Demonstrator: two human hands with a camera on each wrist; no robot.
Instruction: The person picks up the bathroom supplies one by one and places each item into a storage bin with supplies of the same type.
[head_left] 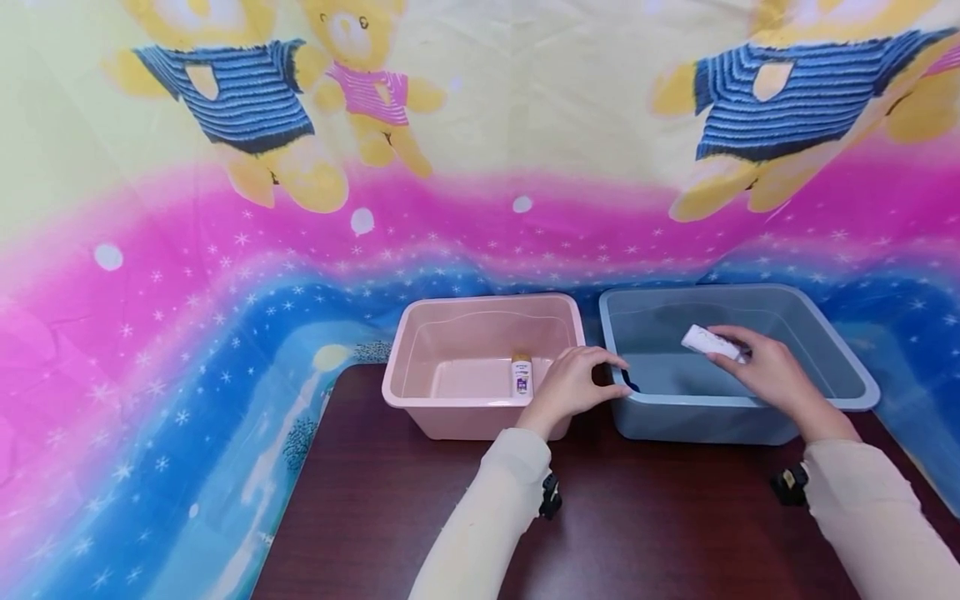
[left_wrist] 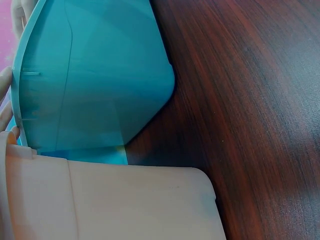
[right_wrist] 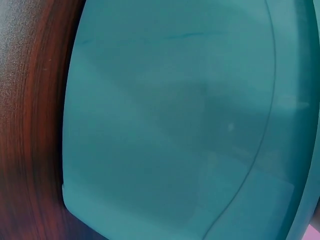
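Observation:
My right hand [head_left: 772, 371] pinches a small white container [head_left: 708, 342], held tilted over the grey-blue bin [head_left: 705, 423]. Its far end points left, and the fingers cover its near end. At the bin's left rim is my left hand [head_left: 573, 383], thumb and forefinger spread apart with their tips over the edge. A small dark item [head_left: 630, 382] shows inside the bin just beyond those fingertips, mostly hidden. Inside the pink bin [head_left: 465, 403], a small white bottle [head_left: 521, 377] with a gold cap and purple label stands near the right side.
Both bins stand side by side, a narrow gap between them, on a dark wood table [head_left: 405, 517]. Behind them hangs a cloth backdrop [head_left: 480, 225] printed with teddy bears. The left forearm passes in front of the pink bin's right corner.

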